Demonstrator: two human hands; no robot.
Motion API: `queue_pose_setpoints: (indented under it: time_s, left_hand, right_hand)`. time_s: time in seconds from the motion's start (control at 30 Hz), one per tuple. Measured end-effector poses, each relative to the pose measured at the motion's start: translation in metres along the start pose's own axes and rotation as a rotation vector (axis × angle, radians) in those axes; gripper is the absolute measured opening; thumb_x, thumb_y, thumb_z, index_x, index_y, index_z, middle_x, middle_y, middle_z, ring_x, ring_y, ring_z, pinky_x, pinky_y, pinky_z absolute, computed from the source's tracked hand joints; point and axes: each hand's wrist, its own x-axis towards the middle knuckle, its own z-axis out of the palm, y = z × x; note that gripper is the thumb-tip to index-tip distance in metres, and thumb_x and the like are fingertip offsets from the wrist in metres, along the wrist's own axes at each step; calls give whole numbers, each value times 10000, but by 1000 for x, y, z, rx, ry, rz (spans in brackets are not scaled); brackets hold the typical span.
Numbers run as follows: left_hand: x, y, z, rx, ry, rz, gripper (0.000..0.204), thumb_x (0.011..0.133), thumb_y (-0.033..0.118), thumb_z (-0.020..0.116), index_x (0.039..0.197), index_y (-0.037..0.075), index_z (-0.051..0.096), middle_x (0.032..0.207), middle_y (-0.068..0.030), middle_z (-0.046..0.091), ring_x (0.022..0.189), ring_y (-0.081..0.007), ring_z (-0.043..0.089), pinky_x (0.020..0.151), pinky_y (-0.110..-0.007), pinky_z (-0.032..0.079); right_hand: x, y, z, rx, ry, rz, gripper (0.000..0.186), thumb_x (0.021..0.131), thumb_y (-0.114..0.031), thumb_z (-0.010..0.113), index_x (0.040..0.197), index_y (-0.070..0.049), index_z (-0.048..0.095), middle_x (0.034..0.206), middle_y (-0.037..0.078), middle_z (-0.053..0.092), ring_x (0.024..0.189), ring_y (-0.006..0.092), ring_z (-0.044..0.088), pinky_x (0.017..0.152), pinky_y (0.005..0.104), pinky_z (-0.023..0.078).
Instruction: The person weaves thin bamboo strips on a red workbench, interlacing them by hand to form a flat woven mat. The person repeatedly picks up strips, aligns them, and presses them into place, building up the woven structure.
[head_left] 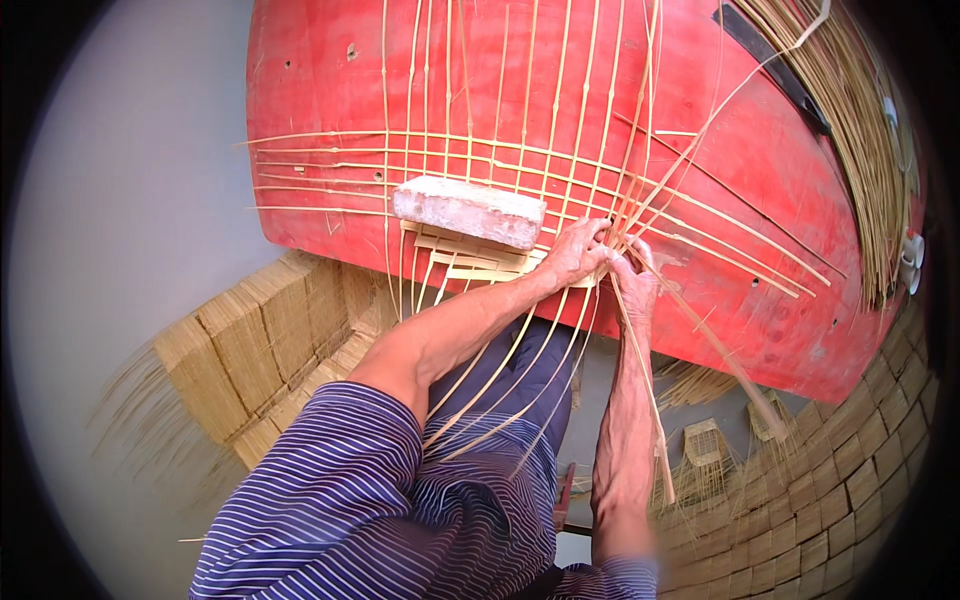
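Note:
Thin bamboo strips (388,137) cross in an open lattice on a red board (315,80). A pale, whitish brick (470,210) lies on the lattice, with wider flat slats (480,262) woven in along its near side. To the right of the brick, my left hand (572,252) is closed with its fingertips pinched on the strips. Close beside it, my right hand (638,280) is also closed on bamboo strips, its thumb and fingers nearly meeting the left ones. Several strip ends fan out from this spot. The exact crossing under my fingertips is hidden.
A long bundle of bamboo strips (850,150) lies at the upper right, near a black flat bar (775,70). Stacked woven pieces (235,350) stand below the board at left, with many more (820,530) at lower right. Strip ends hang over the board's near edge toward my lap.

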Motion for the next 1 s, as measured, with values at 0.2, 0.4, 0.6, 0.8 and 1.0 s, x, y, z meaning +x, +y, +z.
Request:
queue_pose_setpoints:
  time_s: [0.2, 0.4, 0.6, 0.8, 1.0]
  left_hand:
    - [-1, 1, -4, -49, 21, -38, 476, 819, 190, 694, 1246, 12, 580, 1025, -150, 625, 900, -265, 657, 850, -374, 535]
    - [0, 6, -7, -33, 11, -32, 473, 805, 198, 688, 1228, 5, 600, 1007, -153, 631, 923, -279, 653, 871, -386, 525]
    - [1, 17, -11, -107, -12, -85, 471, 794, 184, 684, 1224, 4, 614, 1005, -155, 641, 935, -285, 651, 879, -387, 521]
    - [0, 7, -8, -117, 19, -76, 428, 808, 115, 649, 1218, -3, 617, 1043, -152, 668, 957, -264, 673, 874, -372, 544]
    - [2, 4, -10, -347, -37, -167, 523, 847, 38, 614, 1350, -9, 482, 1069, -141, 690, 943, -200, 690, 837, -344, 587]
  right_hand:
    - [1, -2, 5, -4, -5, 13, 408, 854, -94, 774, 1204, 18, 598, 1130, 103, 684, 1051, 163, 643, 929, 300, 514]
    - [-1, -3, 6, 11, -7, 14, 394, 870, -88, 771, 1205, 31, 602, 1148, 122, 687, 1067, 163, 648, 945, 294, 515]
    - [1, 7, 7, -38, -1, -40, 377, 886, -95, 763, 1208, 29, 609, 1149, 122, 689, 1074, 164, 648, 956, 297, 514]
    - [1, 8, 17, -74, 1, -57, 345, 896, -52, 725, 1218, 29, 631, 1134, 108, 702, 1036, 148, 644, 928, 296, 518]
    - [5, -2, 23, -178, -16, -137, 309, 878, -18, 702, 1182, 24, 671, 1077, 92, 730, 954, 153, 671, 878, 304, 546]
